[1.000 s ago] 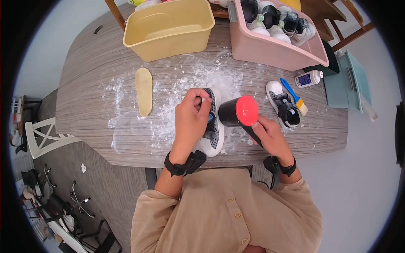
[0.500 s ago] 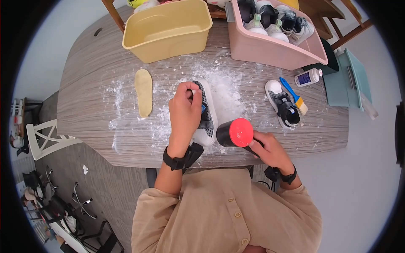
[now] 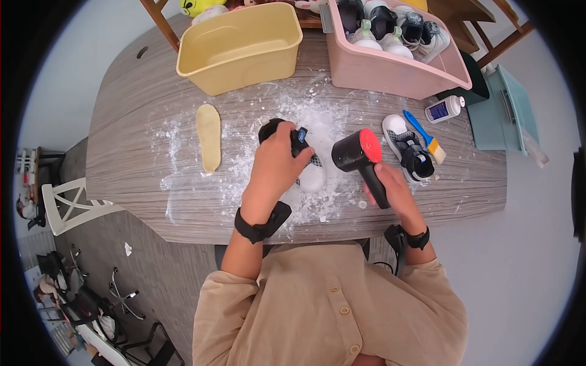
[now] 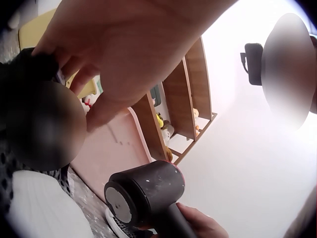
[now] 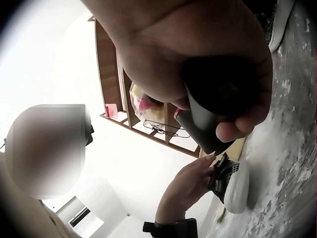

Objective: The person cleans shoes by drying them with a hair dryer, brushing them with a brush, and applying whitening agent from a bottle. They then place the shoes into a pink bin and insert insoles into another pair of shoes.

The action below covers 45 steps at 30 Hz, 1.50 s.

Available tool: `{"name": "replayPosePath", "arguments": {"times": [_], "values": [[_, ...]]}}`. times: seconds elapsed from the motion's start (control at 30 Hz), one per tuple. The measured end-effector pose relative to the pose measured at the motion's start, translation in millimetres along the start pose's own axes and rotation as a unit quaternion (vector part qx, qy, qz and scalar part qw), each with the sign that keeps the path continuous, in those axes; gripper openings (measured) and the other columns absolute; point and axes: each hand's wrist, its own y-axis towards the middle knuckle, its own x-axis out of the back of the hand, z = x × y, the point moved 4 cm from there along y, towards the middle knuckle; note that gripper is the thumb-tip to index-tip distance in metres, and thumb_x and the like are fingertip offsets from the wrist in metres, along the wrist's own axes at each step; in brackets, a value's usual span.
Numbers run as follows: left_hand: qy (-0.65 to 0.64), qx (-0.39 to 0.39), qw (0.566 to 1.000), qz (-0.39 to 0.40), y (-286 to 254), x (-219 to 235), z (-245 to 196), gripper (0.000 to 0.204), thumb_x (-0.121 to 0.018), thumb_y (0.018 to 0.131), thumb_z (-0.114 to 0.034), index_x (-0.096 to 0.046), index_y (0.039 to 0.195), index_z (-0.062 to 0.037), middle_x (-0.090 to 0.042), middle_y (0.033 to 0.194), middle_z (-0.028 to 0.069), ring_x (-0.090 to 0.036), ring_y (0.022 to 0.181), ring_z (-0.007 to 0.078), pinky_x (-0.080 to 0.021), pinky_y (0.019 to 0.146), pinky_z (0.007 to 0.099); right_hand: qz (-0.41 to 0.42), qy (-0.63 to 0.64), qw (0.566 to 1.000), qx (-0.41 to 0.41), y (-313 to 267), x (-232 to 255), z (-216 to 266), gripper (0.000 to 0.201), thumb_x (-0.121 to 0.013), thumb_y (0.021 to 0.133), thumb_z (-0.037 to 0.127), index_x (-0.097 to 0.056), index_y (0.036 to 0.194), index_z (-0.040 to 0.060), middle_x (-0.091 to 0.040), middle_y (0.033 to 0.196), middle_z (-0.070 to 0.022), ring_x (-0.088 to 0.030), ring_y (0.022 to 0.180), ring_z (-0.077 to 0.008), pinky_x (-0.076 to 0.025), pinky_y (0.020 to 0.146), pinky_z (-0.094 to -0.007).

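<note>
My left hand (image 3: pixel 278 163) grips a small black-and-grey checked sneaker (image 3: pixel 313 177) with a white toe cap, fingers over its ankle opening. Its toe points toward me and slightly right, above powder on the table. In the right wrist view, the sneaker's white sole (image 5: pixel 238 191) shows below the left hand. My right hand (image 3: pixel 394 190) holds the handle of a black pistol-shaped tool (image 3: pixel 350 152) with a red end cap. The left wrist view shows a grey disc (image 4: pixel 119 204) at its other end. Tool and sneaker are apart.
White powder covers the table's (image 3: pixel 137 210) middle. An insole (image 3: pixel 209 139) lies left. At right are another sneaker (image 3: pixel 397 127), a blue-handled brush (image 3: pixel 424 135) and a white bottle (image 3: pixel 444 109). Behind stand a yellow bin (image 3: pixel 244 72) and a pink bin (image 3: pixel 390 78) of shoes.
My left hand has turned the sneaker from its side so that its upper faces up and its toe angles right. The tool dipped toward me, then moved forward and right, away from the sneaker.
</note>
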Motion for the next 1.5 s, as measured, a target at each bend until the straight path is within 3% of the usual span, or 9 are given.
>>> {"name": "replayPosePath", "arguments": {"times": [0.13, 0.33, 0.53, 0.63, 0.73, 0.83, 1.23, 1.43, 1.5], "values": [[0.071, -0.014, 0.996, 0.051, 2.0, -7.7, 3.3, 0.046, -0.075, 0.073, -0.016, -0.054, 0.113, -0.0062, -0.066, 0.092, 0.0182, -0.064, 0.085, 0.0374, -0.051, 0.075, 0.0393, -0.002, 0.026, 0.999, -0.023, 13.9, -2.2, 4.8, 0.033, -0.040, 0.101, 0.031, -0.054, 0.095, 0.0016, -0.058, 0.069, -0.0060, -0.053, 0.048, -0.0120, -0.042, 0.044, -0.0246], [-0.031, -0.020, 0.998, 0.059, 9.7, -17.7, 19.3, 0.047, -0.073, 0.071, -0.006, -0.053, 0.113, -0.0114, -0.066, 0.093, 0.0150, -0.064, 0.086, 0.0367, -0.050, 0.074, 0.0388, 0.024, 0.051, 0.995, -0.081, 35.3, -7.0, 6.0, 0.036, -0.041, 0.100, 0.036, -0.053, 0.095, 0.0028, -0.060, 0.069, -0.0088, -0.055, 0.046, -0.0155, -0.042, 0.041, -0.0266], [-0.111, 0.021, 0.991, 0.066, 6.5, -14.4, 27.2, 0.044, -0.069, 0.072, -0.002, -0.053, 0.113, -0.0102, -0.063, 0.094, 0.0117, -0.063, 0.081, 0.0270, -0.048, 0.077, 0.0312, 0.065, 0.049, 0.990, -0.112, 52.5, -20.2, -1.5, 0.036, -0.040, 0.100, 0.038, -0.051, 0.099, 0.0037, -0.060, 0.068, -0.0099, -0.056, 0.046, -0.0173, -0.043, 0.041, -0.0279], [-0.175, -0.014, 0.983, 0.048, 6.1, -12.0, 30.2, 0.041, -0.069, 0.074, -0.004, -0.053, 0.112, -0.0080, -0.062, 0.094, 0.0102, -0.060, 0.080, 0.0223, -0.047, 0.075, 0.0293, 0.073, 0.053, 0.989, -0.117, 54.9, -23.0, -3.0, 0.035, -0.039, 0.100, 0.037, -0.050, 0.101, 0.0038, -0.059, 0.067, -0.0098, -0.055, 0.046, -0.0170, -0.042, 0.040, -0.0276], [-0.184, 0.013, 0.981, 0.059, 7.2, -10.2, 29.8, 0.037, -0.069, 0.077, -0.006, -0.053, 0.111, -0.0067, -0.063, 0.090, 0.0090, -0.060, 0.078, 0.0200, -0.047, 0.072, 0.0297, 0.085, 0.060, 0.988, -0.113, 56.3, -24.4, -2.7, 0.034, -0.038, 0.101, 0.036, -0.049, 0.101, 0.0036, -0.059, 0.067, -0.0093, -0.054, 0.045, -0.0162, -0.041, 0.040, -0.0270], [-0.134, 0.009, 0.991, 0.007, 7.0, -15.1, 27.8, 0.033, -0.066, 0.078, -0.009, -0.052, 0.108, -0.0096, -0.065, 0.081, 0.0137, -0.065, 0.075, 0.0335, -0.049, 0.066, 0.0378, 0.095, 0.054, 0.989, -0.103, 56.3, -23.3, -2.4, 0.034, -0.038, 0.101, 0.036, -0.049, 0.099, 0.0040, -0.058, 0.067, -0.0072, -0.053, 0.045, -0.0146, -0.041, 0.039, -0.0268], [-0.159, 0.017, 0.987, 0.005, 5.7, -20.9, 31.8, 0.030, -0.061, 0.078, 0.000, -0.050, 0.104, -0.0090, -0.062, 0.077, 0.0154, -0.063, 0.072, 0.0363, -0.047, 0.066, 0.0388, 0.101, 0.002, 0.992, -0.078, 58.7, -16.6, 1.3, 0.033, -0.038, 0.101, 0.034, -0.050, 0.094, 0.0041, -0.056, 0.065, -0.0053, -0.052, 0.045, -0.0127, -0.040, 0.040, -0.0259], [-0.196, -0.017, 0.981, 0.005, 4.3, -19.0, 30.7, 0.026, -0.056, 0.078, 0.003, -0.056, 0.101, -0.0079, -0.062, 0.081, 0.0159, -0.061, 0.072, 0.0324, -0.047, 0.066, 0.0362, 0.095, 0.003, 0.992, -0.087, 68.3, -20.7, 3.3, 0.033, -0.039, 0.100, 0.034, -0.051, 0.096, 0.0032, -0.056, 0.064, -0.0053, -0.050, 0.043, -0.0120, -0.038, 0.038, -0.0247], [-0.181, -0.012, 0.983, 0.034, 4.6, -20.8, 32.8, 0.022, -0.055, 0.079, 0.004, -0.060, 0.098, -0.0057, -0.062, 0.082, 0.0112, -0.060, 0.074, 0.0234, -0.046, 0.068, 0.0311, 0.093, -0.003, 0.992, -0.081, 67.6, -19.9, 3.8, 0.034, -0.040, 0.100, 0.035, -0.052, 0.098, 0.0027, -0.056, 0.064, -0.0053, -0.050, 0.042, -0.0115, -0.037, 0.038, -0.0241]]}}
